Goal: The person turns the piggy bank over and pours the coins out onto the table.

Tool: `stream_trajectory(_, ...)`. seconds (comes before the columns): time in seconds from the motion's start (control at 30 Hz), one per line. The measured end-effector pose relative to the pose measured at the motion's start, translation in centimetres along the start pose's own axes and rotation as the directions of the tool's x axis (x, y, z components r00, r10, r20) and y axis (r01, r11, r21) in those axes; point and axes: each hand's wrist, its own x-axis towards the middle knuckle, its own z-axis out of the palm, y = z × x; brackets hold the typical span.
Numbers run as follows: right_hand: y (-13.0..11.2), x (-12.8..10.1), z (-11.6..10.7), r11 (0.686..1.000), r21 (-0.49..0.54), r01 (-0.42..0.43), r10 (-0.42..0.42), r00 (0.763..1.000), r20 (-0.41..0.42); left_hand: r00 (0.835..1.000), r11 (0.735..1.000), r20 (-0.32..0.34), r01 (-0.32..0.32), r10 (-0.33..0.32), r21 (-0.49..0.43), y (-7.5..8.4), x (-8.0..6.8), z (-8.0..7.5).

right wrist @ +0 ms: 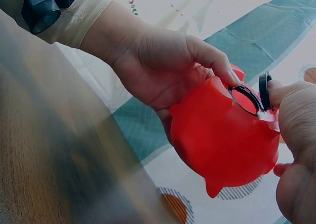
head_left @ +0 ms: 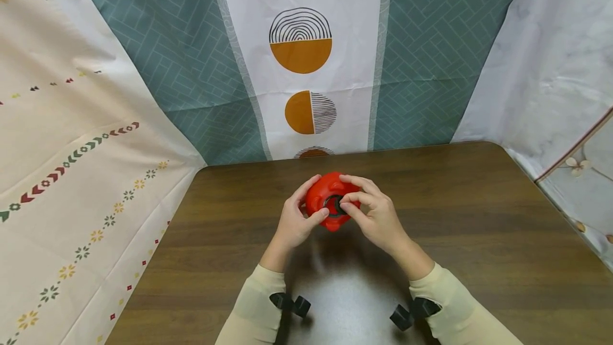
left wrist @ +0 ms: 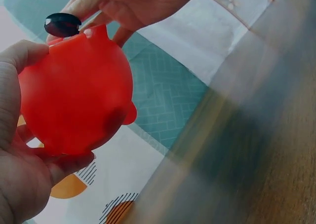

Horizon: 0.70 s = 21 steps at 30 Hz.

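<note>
A round red piggy bank (head_left: 314, 195) is held up over the table, its stubby feet side facing the head camera. My left hand (head_left: 298, 220) grips its left side, thumb close to the round opening. A black ring (right wrist: 251, 96) lines that opening. My right hand (head_left: 380, 217) pinches a black cap (right wrist: 265, 92) between thumb and fingers, tilted up at the edge of the ring. Whether a hinge joins cap and ring I cannot tell. In the left wrist view the cap (left wrist: 62, 25) stands out above the red body (left wrist: 79, 95).
A brown wooden table (head_left: 215, 260) lies under both hands. Patterned cloths hang around it: a teal and white one (head_left: 354, 57) behind, a cream one (head_left: 43, 148) at left, a pale one (head_left: 555, 68) at right. Black wrist cameras (head_left: 401, 317) sit on the sleeves.
</note>
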Motion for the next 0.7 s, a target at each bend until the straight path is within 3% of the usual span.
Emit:
stream_trajectory(0.47,-0.2,-0.2,-0.9,0.99,-0.076,0.121,-0.128,0.987,-0.096,1.0,1.0,-0.017,-0.021,0.021,-0.022,0.2,0.0,-0.3)
stream_trajectory(0.7,-0.9,-0.4,-2.3,0.976,-0.147,0.162,-0.172,0.984,-0.055,0.998,0.998,-0.036,-0.054,0.053,-0.035,0.0,-0.2,-0.6)
